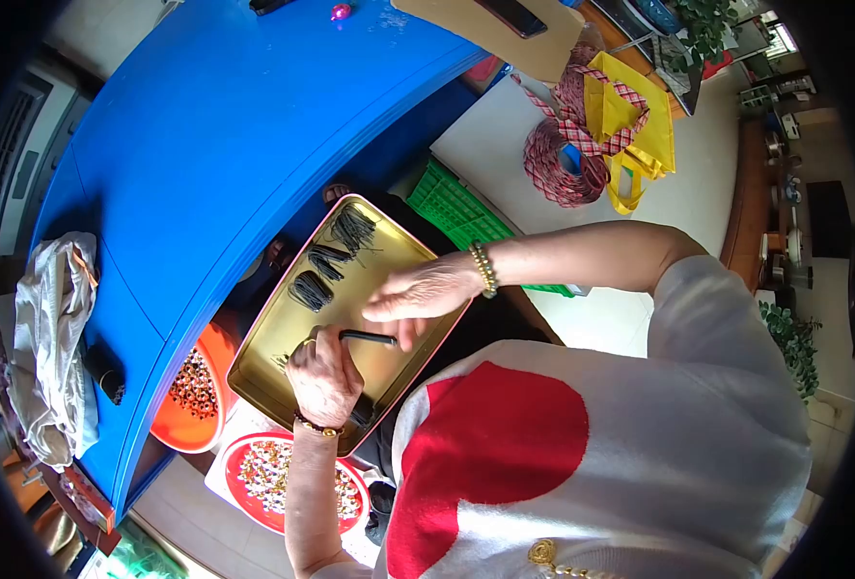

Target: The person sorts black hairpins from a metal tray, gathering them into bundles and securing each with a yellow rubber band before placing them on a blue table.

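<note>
A gold tray [384, 246] with a pale rim sits in front of my body. Over its near left part, my left hand [323, 376] is closed on a short, shiny black strip [370, 337], perhaps a bundle of cords. My right hand [418, 297] is above the tray's middle, just past the strip, its fingers apart and partly blurred; it appears to hold nothing. Bundles of thin dark strands, one looped [310, 290], one in the middle [328, 261] and one frayed [353, 230], lie toward the far end. Another dark piece [362, 412] lies near my left wrist.
A blue table [206, 145] curves beyond the tray. A red basin [244, 511] and an orange basin [210, 425] hold many small pieces. A green crate [452, 205], checked cord coil [558, 174] and yellow bag [654, 125] are to the right. Cloth [61, 338] hangs at left.
</note>
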Demonstrator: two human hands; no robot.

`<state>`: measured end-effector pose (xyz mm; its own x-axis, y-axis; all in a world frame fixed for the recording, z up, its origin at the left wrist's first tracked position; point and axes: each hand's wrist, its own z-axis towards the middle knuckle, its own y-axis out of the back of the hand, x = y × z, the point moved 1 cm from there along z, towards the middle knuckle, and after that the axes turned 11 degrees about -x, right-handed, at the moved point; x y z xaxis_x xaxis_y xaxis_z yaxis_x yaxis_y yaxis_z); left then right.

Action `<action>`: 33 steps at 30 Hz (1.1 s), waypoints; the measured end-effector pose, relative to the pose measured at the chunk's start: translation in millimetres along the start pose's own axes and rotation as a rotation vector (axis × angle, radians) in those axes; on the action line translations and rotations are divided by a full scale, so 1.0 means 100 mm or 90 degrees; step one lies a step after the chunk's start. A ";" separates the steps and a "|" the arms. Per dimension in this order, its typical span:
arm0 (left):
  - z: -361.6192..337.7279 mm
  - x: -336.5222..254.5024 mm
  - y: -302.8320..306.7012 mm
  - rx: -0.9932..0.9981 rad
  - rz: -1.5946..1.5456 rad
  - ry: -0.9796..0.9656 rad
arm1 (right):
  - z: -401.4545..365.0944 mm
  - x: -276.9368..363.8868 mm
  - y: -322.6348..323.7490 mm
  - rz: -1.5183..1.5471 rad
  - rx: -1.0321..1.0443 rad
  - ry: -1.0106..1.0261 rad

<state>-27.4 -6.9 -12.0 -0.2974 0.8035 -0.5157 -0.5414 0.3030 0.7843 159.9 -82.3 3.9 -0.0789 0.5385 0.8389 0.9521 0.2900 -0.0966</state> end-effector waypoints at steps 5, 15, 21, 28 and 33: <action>0.01 0.00 0.07 0.021 -0.043 -0.108 | -0.22 -0.13 -0.27 0.330 0.127 -0.136; -0.11 -0.17 0.01 -0.013 -0.205 -0.011 | -0.40 -0.08 -0.68 0.378 -0.010 -0.103; -0.30 -0.34 -0.18 -0.071 -0.287 0.109 | -0.47 -0.13 -0.79 0.368 -0.090 -0.186; -0.46 -0.38 -0.34 -0.132 -0.360 0.383 | -0.18 -0.26 -0.91 0.417 -0.146 -0.118; -0.60 -0.38 -0.38 -0.173 -0.721 0.576 | -0.15 -0.11 -0.77 0.292 -0.108 -0.084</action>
<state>-42.3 -79.7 -42.4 0.0521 -0.4083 -0.9113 -0.9121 0.3521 -0.2099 92.4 -122.4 10.7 0.3319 0.6791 0.6547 0.9315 -0.1264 -0.3412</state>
